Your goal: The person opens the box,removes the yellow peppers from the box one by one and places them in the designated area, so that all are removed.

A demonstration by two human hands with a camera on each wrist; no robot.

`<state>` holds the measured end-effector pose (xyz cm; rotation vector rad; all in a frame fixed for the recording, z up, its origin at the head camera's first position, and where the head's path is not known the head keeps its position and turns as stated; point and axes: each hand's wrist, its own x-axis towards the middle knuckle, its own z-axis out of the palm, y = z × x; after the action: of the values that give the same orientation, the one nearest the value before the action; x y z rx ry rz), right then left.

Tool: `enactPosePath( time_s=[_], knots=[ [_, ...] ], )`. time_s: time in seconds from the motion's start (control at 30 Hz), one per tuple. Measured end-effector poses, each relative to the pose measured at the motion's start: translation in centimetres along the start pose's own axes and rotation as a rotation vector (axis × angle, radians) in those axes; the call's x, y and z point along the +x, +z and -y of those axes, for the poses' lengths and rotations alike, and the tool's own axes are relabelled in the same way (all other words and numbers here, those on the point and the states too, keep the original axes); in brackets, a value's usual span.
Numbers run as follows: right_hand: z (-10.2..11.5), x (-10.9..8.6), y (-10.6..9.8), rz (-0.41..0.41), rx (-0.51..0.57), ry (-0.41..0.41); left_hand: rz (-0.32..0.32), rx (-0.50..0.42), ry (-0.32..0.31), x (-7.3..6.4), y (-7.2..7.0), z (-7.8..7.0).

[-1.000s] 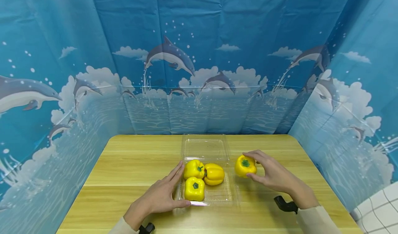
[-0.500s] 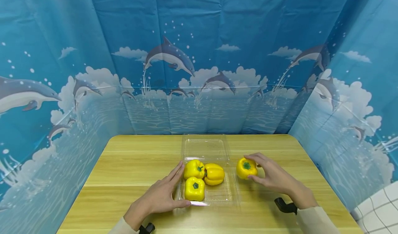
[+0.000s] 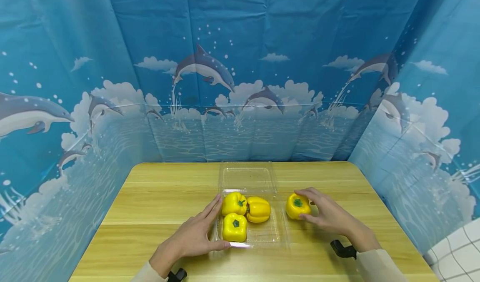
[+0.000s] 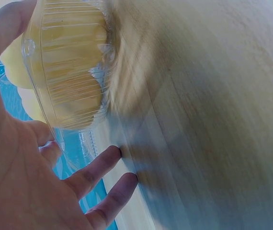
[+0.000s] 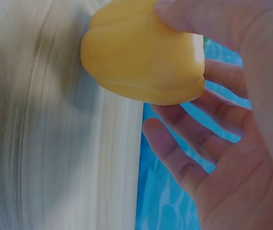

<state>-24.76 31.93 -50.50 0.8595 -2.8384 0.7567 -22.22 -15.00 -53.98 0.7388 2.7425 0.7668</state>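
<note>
My right hand (image 3: pixel 330 215) pinches a yellow bell pepper (image 3: pixel 298 205) between thumb and fingers, just right of a clear plastic clamshell box (image 3: pixel 279 228). In the right wrist view that bell pepper (image 5: pixel 141 57) hangs close to the tabletop, and the lower fingers spread below it. My left hand (image 3: pixel 195 234) rests along the box's left side with fairly straight fingers, its thumb at the near left corner. Two fingertips (image 4: pixel 111 152) reach down to the table in the left wrist view. Inside the box lie three more yellow bell peppers, at back left (image 3: pixel 234 203), right (image 3: pixel 258 210) and front left (image 3: pixel 234 228).
The box's clear lid (image 3: pixel 247 178) lies folded back behind it. Wooden tabletop (image 3: pixel 161 198) spreads out on both sides. A blue dolphin-print curtain (image 3: pixel 240 65) closes off the back and sides.
The right hand has moved slightly down and to the right in the head view with the bell pepper. The left hand and the box have stayed in place.
</note>
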Motion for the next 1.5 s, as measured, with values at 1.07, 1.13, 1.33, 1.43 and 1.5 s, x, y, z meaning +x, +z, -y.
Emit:
enactPosePath(
  time_s=[1.07, 1.13, 1.33, 1.43, 1.5],
  knots=[
    [-0.79, 0.18, 0.45, 0.045, 0.040, 0.039, 0.002, 0.001, -0.002, 0.07, 0.10, 0.05],
    [-0.75, 0.18, 0.54, 0.045, 0.043, 0.038, 0.003, 0.002, -0.002, 0.06, 0.10, 0.07],
    [-0.65, 0.23, 0.52, 0.055, 0.054, 0.036, 0.004, 0.001, -0.002, 0.04, 0.09, 0.06],
    [-0.67, 0.23, 0.43, 0.062, 0.056, 0.036, 0.004, 0.004, -0.002, 0.03, 0.09, 0.04],
    [-0.66, 0.20, 0.42, 0.061, 0.057, 0.039, 0.004, 0.004, -0.002, 0.02, 0.08, 0.02]
  ],
)
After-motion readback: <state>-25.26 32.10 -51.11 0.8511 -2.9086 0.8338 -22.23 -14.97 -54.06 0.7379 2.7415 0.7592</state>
